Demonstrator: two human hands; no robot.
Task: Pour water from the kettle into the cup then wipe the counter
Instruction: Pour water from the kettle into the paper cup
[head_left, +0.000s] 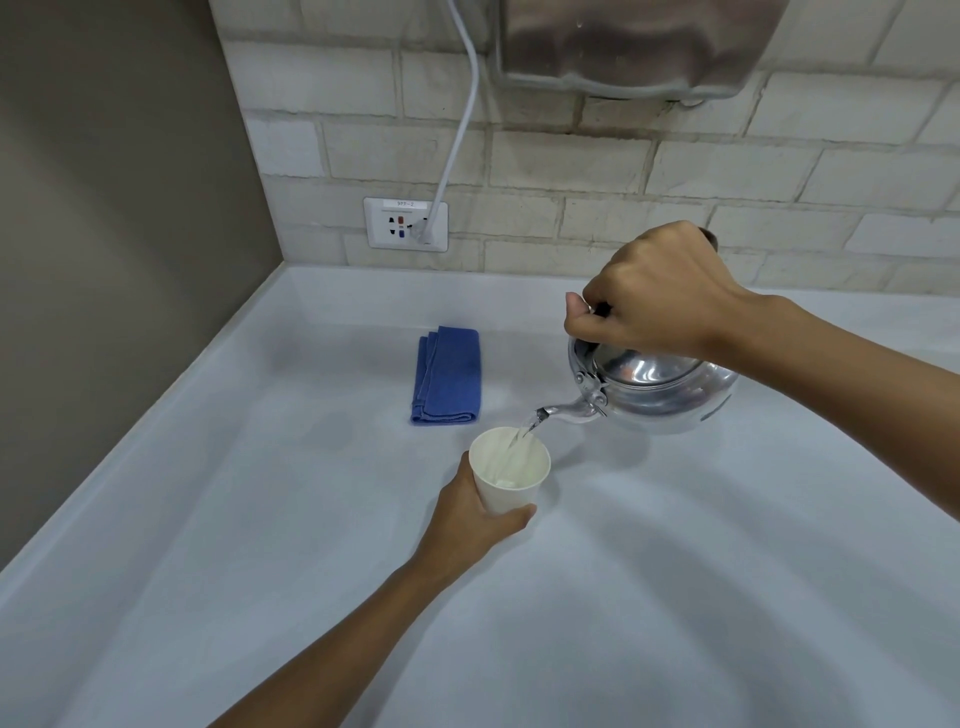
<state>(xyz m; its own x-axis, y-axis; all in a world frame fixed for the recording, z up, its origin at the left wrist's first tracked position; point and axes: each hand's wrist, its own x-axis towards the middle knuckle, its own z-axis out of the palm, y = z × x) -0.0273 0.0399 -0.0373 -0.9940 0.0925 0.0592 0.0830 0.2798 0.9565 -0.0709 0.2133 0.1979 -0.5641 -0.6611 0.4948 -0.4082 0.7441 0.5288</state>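
A shiny metal kettle (660, 387) hangs tilted above the white counter (675, 597), its spout pointing left and down. My right hand (657, 299) grips the kettle's handle from above. A thin stream of water (524, 434) runs from the spout into a white paper cup (511, 478). My left hand (470, 519) wraps around the cup's lower left side and holds it upright on the counter. A folded blue cloth (448, 375) lies flat behind the cup, untouched.
A tiled wall rises behind the counter with a socket plate (405, 224) and a white cable (457, 130) plugged into it. A steel appliance (639, 47) hangs on the wall above the kettle. A grey side wall (104, 260) bounds the left.
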